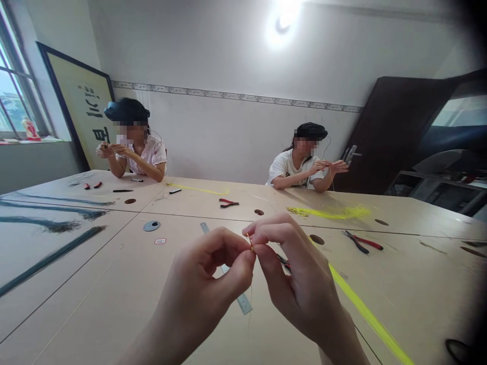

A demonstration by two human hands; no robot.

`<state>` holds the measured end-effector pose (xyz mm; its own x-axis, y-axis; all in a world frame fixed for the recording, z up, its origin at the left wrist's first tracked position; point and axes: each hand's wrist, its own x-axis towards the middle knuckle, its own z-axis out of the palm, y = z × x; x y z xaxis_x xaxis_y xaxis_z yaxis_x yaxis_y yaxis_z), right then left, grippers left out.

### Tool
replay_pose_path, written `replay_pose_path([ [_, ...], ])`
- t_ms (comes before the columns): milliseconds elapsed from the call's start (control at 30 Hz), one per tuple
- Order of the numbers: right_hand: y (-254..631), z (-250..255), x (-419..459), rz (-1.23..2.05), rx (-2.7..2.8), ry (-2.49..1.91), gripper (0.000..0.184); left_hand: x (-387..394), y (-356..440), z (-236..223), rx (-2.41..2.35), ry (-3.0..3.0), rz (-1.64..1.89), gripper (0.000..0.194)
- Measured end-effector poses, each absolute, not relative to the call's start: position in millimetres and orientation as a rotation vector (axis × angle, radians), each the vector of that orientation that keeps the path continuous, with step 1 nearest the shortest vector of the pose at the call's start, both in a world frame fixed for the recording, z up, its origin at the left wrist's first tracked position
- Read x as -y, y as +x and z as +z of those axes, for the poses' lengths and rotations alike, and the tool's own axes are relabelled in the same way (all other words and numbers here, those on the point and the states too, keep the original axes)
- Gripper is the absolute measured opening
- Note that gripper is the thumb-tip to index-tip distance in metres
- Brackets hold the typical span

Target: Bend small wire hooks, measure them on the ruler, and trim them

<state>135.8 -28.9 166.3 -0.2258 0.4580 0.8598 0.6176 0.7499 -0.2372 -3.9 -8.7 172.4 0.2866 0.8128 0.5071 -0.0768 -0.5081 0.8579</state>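
Observation:
My left hand (213, 274) and my right hand (297, 268) meet above the middle of the table. Between their fingertips is a short piece of thin wire (250, 242), yellow with a reddish stretch. Thumb and forefinger of each hand are pinched on it. A fine pale strand (251, 291) hangs down below the fingers. Under my hands lies a steel ruler (244, 303), partly covered by the left one. Behind my right hand shows part of a pair of pliers (283, 262). A long bundle of yellow wires (367, 309) runs past my right wrist.
Red-and-black pliers (363, 242) lie at right, another pair (229, 203) farther back. Dark blue wire bundles (53, 258) spread over the left side. A second yellow bundle (338, 213) lies across the table (152, 314). Two people (142, 152) (300, 167) sit opposite, working with their hands.

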Motion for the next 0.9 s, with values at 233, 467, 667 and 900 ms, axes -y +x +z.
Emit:
replay_pose_path([
  [233, 136.9, 164.0, 26.9, -0.36, 1.889, -0.841, 0.012, 8.3, -5.5, 171.9, -0.719, 1.743, 1.335, 0.011],
  [467, 138.5, 166.4, 27.0, -0.438, 1.876, -0.867, 0.011, 8.9, -5.0, 173.8, -0.785, 1.759, 1.408, 0.016],
  [667, 187.8, 176.3, 26.6, -0.454, 1.471, -1.279, 0.013, 10.8, -12.7, 172.2, -0.785, 1.746, 1.51, 0.014],
  [900, 245.3, 114.4, 0.7, -0.178, 1.672, -2.017, 0.015, 17.6, -18.9, 177.8, -0.743, 1.784, 1.546, 0.017],
])
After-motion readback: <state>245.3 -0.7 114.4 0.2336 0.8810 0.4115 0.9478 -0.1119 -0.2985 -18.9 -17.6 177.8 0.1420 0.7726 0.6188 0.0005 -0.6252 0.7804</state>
